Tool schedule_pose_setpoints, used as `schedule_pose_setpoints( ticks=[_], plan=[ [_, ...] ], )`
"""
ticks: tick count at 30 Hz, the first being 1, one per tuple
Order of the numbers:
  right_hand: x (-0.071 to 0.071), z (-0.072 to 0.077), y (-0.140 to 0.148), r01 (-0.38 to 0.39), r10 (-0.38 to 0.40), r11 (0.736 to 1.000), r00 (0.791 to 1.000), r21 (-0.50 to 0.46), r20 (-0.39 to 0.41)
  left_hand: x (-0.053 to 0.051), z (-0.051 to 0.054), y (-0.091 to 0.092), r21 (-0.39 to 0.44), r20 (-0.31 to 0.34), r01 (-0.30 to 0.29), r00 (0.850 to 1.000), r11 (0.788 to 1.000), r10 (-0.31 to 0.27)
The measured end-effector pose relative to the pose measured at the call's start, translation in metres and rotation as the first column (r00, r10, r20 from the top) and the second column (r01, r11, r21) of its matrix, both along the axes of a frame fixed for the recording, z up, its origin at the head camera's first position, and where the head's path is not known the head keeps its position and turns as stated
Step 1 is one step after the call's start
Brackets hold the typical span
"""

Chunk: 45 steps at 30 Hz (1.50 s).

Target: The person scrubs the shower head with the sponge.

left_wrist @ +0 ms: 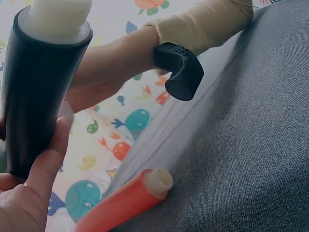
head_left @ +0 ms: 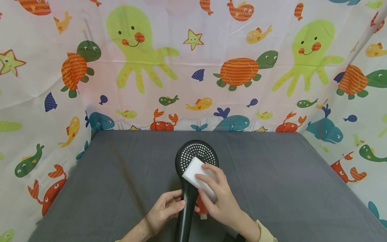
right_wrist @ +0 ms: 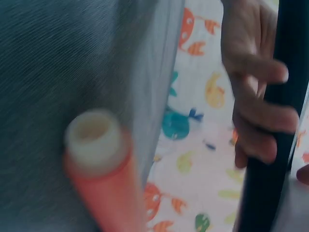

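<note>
A black shower head (head_left: 198, 150) is held tilted up over the table, its round face of white nozzles towards me. My left hand (head_left: 167, 206) grips its handle (left_wrist: 41, 96) just below the head. A whitish end piece (left_wrist: 60, 19) sticks out of the handle's bottom. My right hand (head_left: 222, 196) holds a white sponge block (head_left: 194, 172) against the lower part of the nozzle face. Below them lies an orange-red tube-like handle (head_left: 201, 205) with a hollow whitish end (right_wrist: 94, 140); the shower head and right hand partly hide it in the head view.
A dark grey cloth (head_left: 127, 161) covers the table. Behind it and along both sides hangs a white curtain (head_left: 184, 94) printed with sea animals. The right wrist wears a black curved device (left_wrist: 181, 72) by a pale yellow sleeve (left_wrist: 207, 26).
</note>
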State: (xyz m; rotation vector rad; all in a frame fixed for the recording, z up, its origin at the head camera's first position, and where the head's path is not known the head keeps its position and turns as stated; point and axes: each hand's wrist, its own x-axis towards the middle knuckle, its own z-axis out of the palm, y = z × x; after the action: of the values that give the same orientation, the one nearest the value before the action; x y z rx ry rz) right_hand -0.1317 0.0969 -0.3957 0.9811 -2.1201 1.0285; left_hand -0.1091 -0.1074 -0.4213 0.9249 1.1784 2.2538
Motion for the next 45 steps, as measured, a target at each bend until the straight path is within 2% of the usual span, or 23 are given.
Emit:
schedule_pose_setpoints(
  ticks=[3,6,9,13,16,18,20,23,25,27,29,32,35,38,41,45],
  plan=[
    [-0.005,0.009,-0.009,-0.040,0.041,0.999,0.998,0.020,-0.046,0.001,0.000,0.001,-0.019,0.015,0.037,0.999,0.999,-0.037],
    [-0.018,0.018,-0.012,-0.019,0.020,1.000,0.998,0.012,-0.056,0.003,0.000,0.002,-0.037,0.017,0.085,0.996,0.996,-0.084],
    [-0.033,0.024,-0.005,0.058,-0.059,0.998,0.997,-0.016,-0.039,0.004,0.000,0.003,-0.048,0.017,0.093,0.996,0.995,-0.092],
    [-0.044,0.023,0.009,0.183,-0.183,0.981,0.983,-0.061,-0.005,0.003,0.001,0.000,-0.027,-0.001,0.033,0.999,0.999,-0.033],
    [-0.038,0.016,0.015,0.234,-0.233,0.970,0.972,-0.059,0.028,0.001,0.002,-0.002,0.000,-0.021,-0.013,1.000,1.000,0.013],
    [-0.028,0.009,0.015,0.221,-0.219,0.974,0.975,-0.047,0.038,-0.001,0.001,-0.002,0.008,-0.033,-0.035,0.999,0.999,0.035],
    [-0.018,0.004,0.011,0.173,-0.172,0.984,0.984,-0.032,0.039,-0.002,0.001,-0.003,-0.005,-0.031,-0.051,0.998,0.999,0.051],
    [-0.006,0.000,0.000,0.053,-0.053,0.998,0.999,-0.012,0.009,-0.001,0.000,-0.003,-0.041,-0.005,-0.052,0.999,0.998,0.051],
    [-0.003,0.002,-0.006,-0.008,0.008,1.000,1.000,0.006,-0.021,-0.001,-0.001,-0.002,-0.047,0.012,-0.026,1.000,0.999,0.027],
    [-0.006,0.007,-0.011,-0.031,0.032,0.999,0.999,0.018,-0.041,0.001,-0.001,-0.001,-0.059,0.022,0.006,1.000,0.998,-0.005],
    [-0.014,0.014,-0.012,-0.009,0.010,1.000,0.999,0.014,-0.047,0.003,-0.001,0.000,-0.076,0.019,0.034,0.999,0.997,-0.033],
    [-0.028,0.020,-0.005,0.073,-0.074,0.997,0.997,-0.013,-0.022,0.004,-0.001,0.002,-0.095,0.015,0.046,0.999,0.994,-0.044],
    [-0.039,0.020,0.006,0.171,-0.171,0.984,0.985,-0.046,0.006,0.004,0.000,0.003,-0.080,0.027,0.022,0.999,0.997,-0.020],
    [-0.040,0.014,0.012,0.240,-0.238,0.969,0.971,-0.056,0.035,0.003,-0.001,0.003,-0.040,0.035,-0.009,0.999,0.999,0.011],
    [-0.030,0.006,0.010,0.230,-0.228,0.972,0.973,-0.047,0.045,0.001,-0.002,0.002,-0.028,0.022,-0.052,0.998,0.998,0.052],
    [-0.011,0.000,-0.001,0.121,-0.121,0.993,0.993,0.004,-0.010,-0.002,0.000,-0.001,-0.038,0.011,-0.117,0.993,0.992,0.117]
  ],
)
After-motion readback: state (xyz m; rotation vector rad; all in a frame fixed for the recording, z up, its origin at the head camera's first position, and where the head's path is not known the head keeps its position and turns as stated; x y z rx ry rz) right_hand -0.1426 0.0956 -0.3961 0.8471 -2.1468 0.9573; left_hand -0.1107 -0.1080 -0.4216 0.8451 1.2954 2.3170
